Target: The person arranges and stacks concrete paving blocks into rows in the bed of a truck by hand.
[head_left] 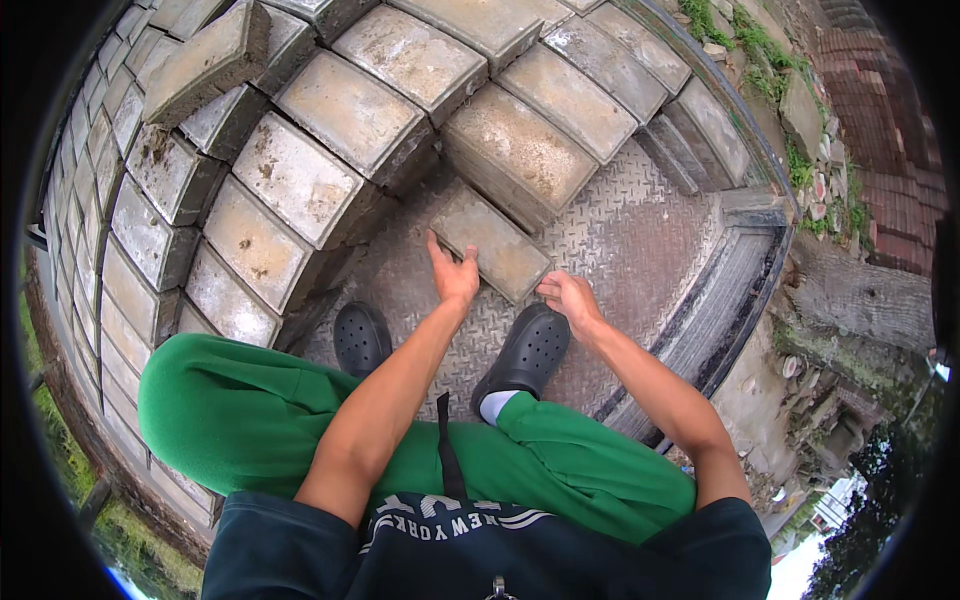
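A rectangular grey-tan concrete block [490,243] lies on the patterned metal floor between my feet and the stacked blocks. My left hand [455,275] is at its near left side, fingers stretched and thumb apart, the fingertips close to the block's left corner. At the block's right end my right hand [568,297] has its fingers bent together against the near corner. Just beyond this block stands a thicker, dirt-stained block [520,145], very near its far side.
Stacked concrete blocks [350,115] rise in rows on the left and far side, one loose block [205,65] tilted on top. My dark clogs [525,350] rest on the metal floor [640,240]. A metal side rail [700,320] runs along the right, with rubble and a tree trunk [860,300] outside.
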A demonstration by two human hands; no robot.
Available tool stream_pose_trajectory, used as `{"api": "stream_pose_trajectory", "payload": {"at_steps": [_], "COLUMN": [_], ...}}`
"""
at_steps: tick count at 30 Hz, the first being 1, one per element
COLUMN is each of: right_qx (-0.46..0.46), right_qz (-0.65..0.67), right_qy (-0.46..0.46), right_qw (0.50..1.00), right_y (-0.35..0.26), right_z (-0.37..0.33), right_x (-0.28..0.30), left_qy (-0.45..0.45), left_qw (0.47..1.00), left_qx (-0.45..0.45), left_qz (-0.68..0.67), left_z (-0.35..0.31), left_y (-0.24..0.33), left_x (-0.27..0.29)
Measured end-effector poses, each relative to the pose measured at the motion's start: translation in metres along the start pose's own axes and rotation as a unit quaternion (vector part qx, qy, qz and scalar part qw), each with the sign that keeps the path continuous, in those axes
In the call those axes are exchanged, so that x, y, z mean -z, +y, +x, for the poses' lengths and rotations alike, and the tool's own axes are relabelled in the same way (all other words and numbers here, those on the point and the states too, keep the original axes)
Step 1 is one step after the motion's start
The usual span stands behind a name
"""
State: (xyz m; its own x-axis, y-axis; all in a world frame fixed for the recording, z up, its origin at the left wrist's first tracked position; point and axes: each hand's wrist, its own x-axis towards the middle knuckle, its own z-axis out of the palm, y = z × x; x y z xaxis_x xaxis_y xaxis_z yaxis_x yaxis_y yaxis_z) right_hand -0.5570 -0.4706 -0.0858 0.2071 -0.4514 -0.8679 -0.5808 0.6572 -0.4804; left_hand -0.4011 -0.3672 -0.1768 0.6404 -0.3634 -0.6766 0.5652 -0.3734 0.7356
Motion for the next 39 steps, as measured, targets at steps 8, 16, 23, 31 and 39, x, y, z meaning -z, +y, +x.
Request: {"api": "stream_pose_trajectory", "payload": {"at_steps": [8,16,23,31,39], "right_qx": [0.010,0.049,0.084,0.131,0.130], "right_qz": [0.007,0.082,0.035,-0.006,-0.065], "right_qy": [-0.006,-0.030,-0.091,-0.080,-0.075], "right_qw": [1.000,0.995,0.992,0.988,0.986], "right_y": [0.019,0.026,0.005,0.008,0.003], "right_z": [-0.004,0.000,0.011,0.035,0.039], "right_x": [-0.012,-0.024,-0.046,-0.061,-0.063], "left_qy": [0.021,0.008,0.001,0.017,0.010], "left_qw": [1.000,0.997,0.995,0.997,0.997], "left_qx": [-0.015,0.015,0.018,0.018,0.043], "left_qz": [0.004,-0.076,-0.100,-0.070,-0.063], "left_z": [-0.006,-0.001,0.032,0.041,0.048], "left_y": [0.007,0.018,0.034,0.045,0.053], "left_x": [0.004,0.007,0.018,0.020,0.030]}}
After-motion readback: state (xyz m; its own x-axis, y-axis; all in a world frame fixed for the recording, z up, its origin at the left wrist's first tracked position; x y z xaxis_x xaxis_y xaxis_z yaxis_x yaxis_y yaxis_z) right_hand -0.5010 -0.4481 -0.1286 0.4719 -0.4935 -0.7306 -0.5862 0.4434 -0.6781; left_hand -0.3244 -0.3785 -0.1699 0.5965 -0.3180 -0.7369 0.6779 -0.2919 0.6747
